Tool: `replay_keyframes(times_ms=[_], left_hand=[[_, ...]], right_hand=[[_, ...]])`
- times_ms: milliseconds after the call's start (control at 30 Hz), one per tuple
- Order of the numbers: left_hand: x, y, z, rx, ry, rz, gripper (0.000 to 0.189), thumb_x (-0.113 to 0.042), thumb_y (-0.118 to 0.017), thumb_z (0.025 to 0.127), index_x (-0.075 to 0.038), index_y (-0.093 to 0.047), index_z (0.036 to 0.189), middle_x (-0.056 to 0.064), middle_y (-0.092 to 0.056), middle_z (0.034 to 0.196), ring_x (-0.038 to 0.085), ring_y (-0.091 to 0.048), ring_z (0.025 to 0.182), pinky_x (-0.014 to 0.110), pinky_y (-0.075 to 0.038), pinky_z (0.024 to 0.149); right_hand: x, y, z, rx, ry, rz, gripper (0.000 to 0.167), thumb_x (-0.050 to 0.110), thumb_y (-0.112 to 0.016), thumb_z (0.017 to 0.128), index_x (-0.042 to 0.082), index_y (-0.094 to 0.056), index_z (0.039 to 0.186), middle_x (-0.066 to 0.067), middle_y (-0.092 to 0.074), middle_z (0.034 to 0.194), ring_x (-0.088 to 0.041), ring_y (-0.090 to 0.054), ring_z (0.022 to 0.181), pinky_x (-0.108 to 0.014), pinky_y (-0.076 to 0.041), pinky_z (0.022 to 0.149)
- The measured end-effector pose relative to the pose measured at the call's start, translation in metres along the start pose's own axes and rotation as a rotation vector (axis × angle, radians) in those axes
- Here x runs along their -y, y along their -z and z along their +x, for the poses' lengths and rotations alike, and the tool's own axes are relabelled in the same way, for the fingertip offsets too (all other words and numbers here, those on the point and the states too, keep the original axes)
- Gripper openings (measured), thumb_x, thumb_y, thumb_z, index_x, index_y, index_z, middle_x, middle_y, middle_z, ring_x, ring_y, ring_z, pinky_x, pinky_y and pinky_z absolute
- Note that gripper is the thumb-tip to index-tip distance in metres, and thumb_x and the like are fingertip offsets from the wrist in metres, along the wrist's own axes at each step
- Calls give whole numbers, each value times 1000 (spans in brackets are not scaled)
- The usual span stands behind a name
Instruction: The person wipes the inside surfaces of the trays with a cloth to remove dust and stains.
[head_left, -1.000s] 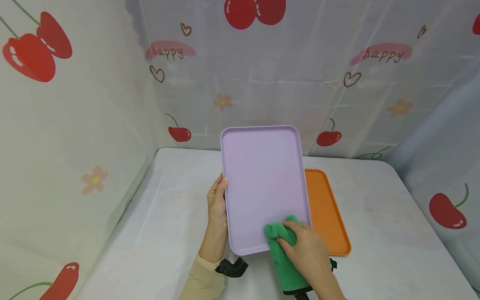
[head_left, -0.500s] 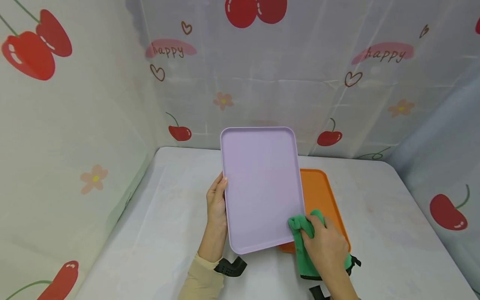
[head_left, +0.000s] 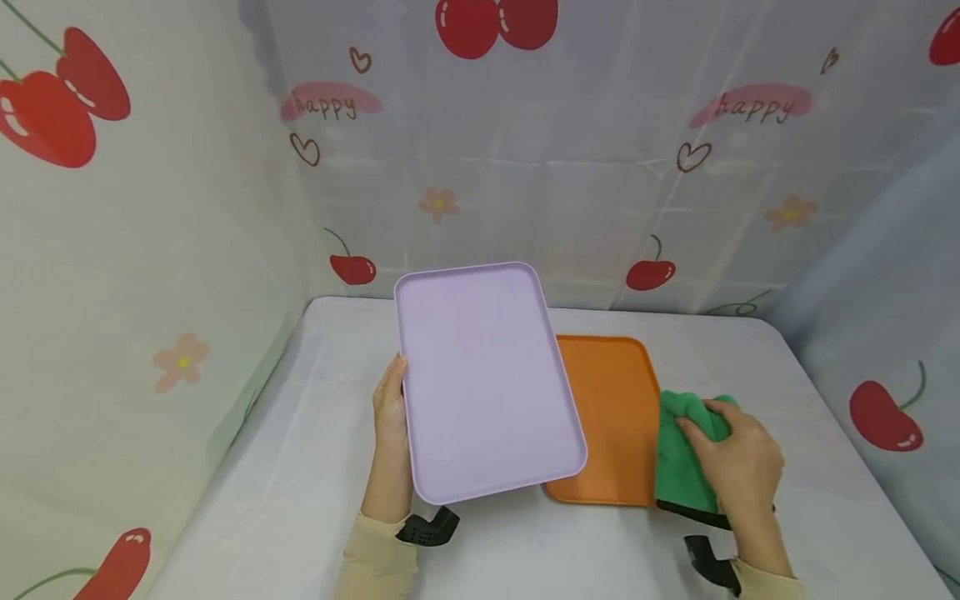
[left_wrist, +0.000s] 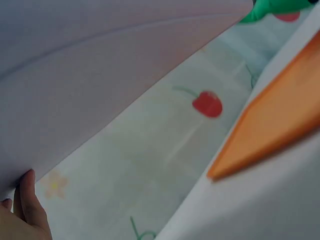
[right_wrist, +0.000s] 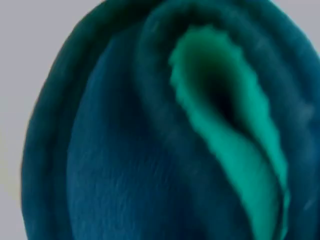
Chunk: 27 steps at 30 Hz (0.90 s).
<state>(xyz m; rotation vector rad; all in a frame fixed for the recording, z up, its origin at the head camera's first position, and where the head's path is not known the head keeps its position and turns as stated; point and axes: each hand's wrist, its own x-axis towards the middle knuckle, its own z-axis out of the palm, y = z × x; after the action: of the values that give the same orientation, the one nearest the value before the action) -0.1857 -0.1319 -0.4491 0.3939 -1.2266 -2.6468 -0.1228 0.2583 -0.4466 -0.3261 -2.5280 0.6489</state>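
A light purple tray (head_left: 487, 383) is held up and tilted above the table. My left hand (head_left: 393, 433) grips it by the left edge, thumb on the rim; in the left wrist view the fingers (left_wrist: 32, 205) lie against its underside. My right hand (head_left: 738, 458) pinches a bunched green cloth (head_left: 684, 458) with a dark border, to the right of the orange tray. The cloth's folds fill the right wrist view, hiding the hand there. The orange tray (head_left: 611, 417) lies flat on the table, its left part hidden behind the purple tray.
A white-covered table (head_left: 315, 467) bears the orange tray. Behind it hangs a cherry-print curtain (head_left: 585, 183), and similar sheets flank the left and right sides. Black wrist mounts (head_left: 429, 527) sit on both forearms.
My right hand has carried the cloth rightward, off the purple tray's lower right corner and past the orange tray. The purple tray has shifted left and tilted slightly, uncovering more of the orange tray.
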Motion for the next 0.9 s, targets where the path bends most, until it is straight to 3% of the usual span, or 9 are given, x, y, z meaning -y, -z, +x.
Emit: replay_keyframes(times_ms=[100,233,500,733,900], left_hand=[[-9,18,9,-11,26,60,48,-21,-52,100,-1,-45,144,-8,-70,101,6,-67,82,19,-55,71],[-16,40,19,-18,70,155,54,-24,-55,99,-4,-40,148,-10,-64,116,4,-64,92,17,-53,77],[-6,65,42,-24,165,303,60,-25,-51,101,-5,-29,153,9,-35,155,-2,-58,99,13,-50,84],[12,74,57,-27,201,362,61,-26,-54,100,-3,-31,152,10,-32,158,-1,-56,99,13,-50,83],[22,79,62,-45,214,401,60,-26,-55,99,-3,-33,151,14,-35,156,-3,-59,91,14,-51,80]], right_hand=[[-32,12,20,127,-133,15,54,35,-75,84,0,-63,124,-33,-63,116,-46,-59,90,-41,-42,61],[-69,22,39,232,-195,14,67,45,-68,87,-3,-56,132,-37,-56,125,-45,-55,93,-35,-38,60],[-109,23,57,362,-191,-43,77,54,-63,88,-6,-49,134,-40,-48,128,-47,-47,95,-42,-34,64],[-128,6,61,453,-156,-53,80,57,-61,88,-7,-49,133,-43,-46,128,-45,-49,88,-38,-34,62],[-135,-7,61,498,-121,-60,80,59,-62,87,-7,-50,132,-43,-49,125,-40,-52,82,-36,-36,60]])
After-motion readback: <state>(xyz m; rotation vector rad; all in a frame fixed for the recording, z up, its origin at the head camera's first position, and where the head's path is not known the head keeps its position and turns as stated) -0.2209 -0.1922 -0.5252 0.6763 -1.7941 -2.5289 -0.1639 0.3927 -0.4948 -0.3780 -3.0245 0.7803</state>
